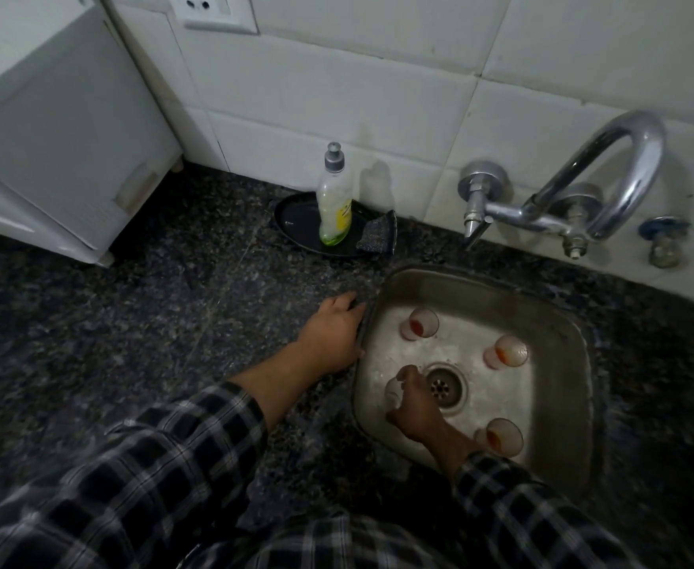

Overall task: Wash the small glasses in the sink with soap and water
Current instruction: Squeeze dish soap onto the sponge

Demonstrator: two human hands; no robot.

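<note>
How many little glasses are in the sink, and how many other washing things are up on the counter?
Small glasses in the sink: 4 (three with red residue, one in the right hand)
Soap bottles: 1
Scrub pads: 1
Black trays: 1
Total: 7

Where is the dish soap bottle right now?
In the head view, the dish soap bottle stands upright on a dark tray on the counter against the tiled wall, up and left of the sink, with a scrub pad beside it.
</note>
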